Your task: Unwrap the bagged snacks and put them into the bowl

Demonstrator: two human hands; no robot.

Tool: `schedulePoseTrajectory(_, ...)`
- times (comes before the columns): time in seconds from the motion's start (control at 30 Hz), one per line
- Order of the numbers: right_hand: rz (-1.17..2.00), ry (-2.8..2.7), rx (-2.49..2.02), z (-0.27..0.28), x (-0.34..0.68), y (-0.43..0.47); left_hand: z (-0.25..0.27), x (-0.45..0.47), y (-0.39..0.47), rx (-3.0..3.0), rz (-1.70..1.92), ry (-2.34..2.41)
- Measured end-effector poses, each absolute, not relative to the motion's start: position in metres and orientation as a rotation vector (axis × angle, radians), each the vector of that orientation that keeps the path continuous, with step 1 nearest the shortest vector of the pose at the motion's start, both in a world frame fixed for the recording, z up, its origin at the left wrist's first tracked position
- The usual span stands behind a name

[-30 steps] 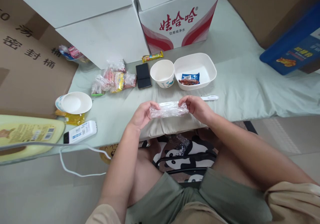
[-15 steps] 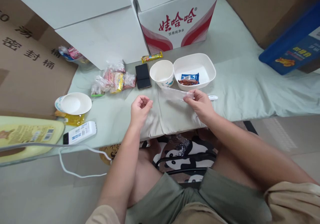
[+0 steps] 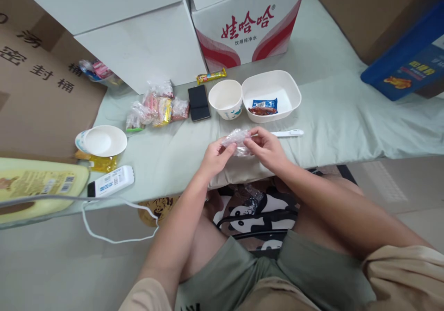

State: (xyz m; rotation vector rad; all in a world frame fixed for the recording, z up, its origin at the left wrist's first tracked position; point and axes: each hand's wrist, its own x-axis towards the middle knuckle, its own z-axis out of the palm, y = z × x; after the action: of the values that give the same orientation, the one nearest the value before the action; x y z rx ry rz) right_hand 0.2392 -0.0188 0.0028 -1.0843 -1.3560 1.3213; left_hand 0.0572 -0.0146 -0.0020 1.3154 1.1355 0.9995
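Observation:
Between my two hands is a crumpled clear plastic bag (image 3: 239, 137), pinched from both sides above the front of the cloth-covered surface. My left hand (image 3: 217, 157) closes on its left part, thumb on top. On its right part, the fingers of my right hand (image 3: 265, 148) are closed. Beyond them stand a white paper cup (image 3: 225, 94) and a white rectangular bowl (image 3: 287, 91), which holds a blue snack packet (image 3: 265, 104) and a reddish-brown one (image 3: 262, 111). A white plastic stick-like tool (image 3: 291, 133) lies right of my right hand, its left end hidden behind it.
At left are several bagged snacks (image 3: 163, 110), a black phone (image 3: 199, 103), a tipped paper cup (image 3: 100, 141), a white device (image 3: 113, 181) and a yellow bottle (image 3: 41, 186). A yellow snack stick (image 3: 211, 76) lies before a printed carton (image 3: 249, 33). A blue box (image 3: 398, 66) stands right.
My left hand has moved right and taken hold of the plastic bag. The bag, stretched from my right hand before, is now bunched between both hands, nearer to me.

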Motion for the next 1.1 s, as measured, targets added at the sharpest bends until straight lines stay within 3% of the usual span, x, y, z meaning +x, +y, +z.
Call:
schedulePoseTrajectory(0.1,1.267,-1.280,-1.143,0.005,0.237,-0.017,-0.002,0.054,-0.014,1.208,0.989,1.036)
schedulePoseTrajectory(0.27,1.567,-1.275,-1.011,0.005,0.230,-0.028,0.004,0.048,-0.017,1.197,0.951,1.051)
schedulePoseTrajectory(0.4,1.460,-1.249,-1.081,0.004,0.229,-0.033,0.009,0.042,-0.018,1.300,0.935,1.059)
schedulePoseTrajectory(0.5,1.263,-1.350,-1.137,0.022,0.234,-0.019,0.011,0.034,-0.017,1.313,0.997,1.111)
schedulePoseTrajectory(0.67,0.593,-1.758,-1.361,0.076,0.224,0.049,0.015,0.022,-0.014,1.391,1.030,1.113)
schedulePoseTrajectory(0.8,0.223,-2.222,-1.568,0.085,0.191,0.111,0.021,0.017,-0.016,1.528,0.971,1.135)
schedulePoseTrajectory(1.0,0.267,-2.773,-1.839,0.061,0.142,0.152,0.024,0.008,-0.022,1.611,0.910,1.140)
schedulePoseTrajectory(1.1,0.586,-2.780,-1.827,0.060,0.136,0.157,0.024,0.005,-0.023,1.619,0.895,1.133)
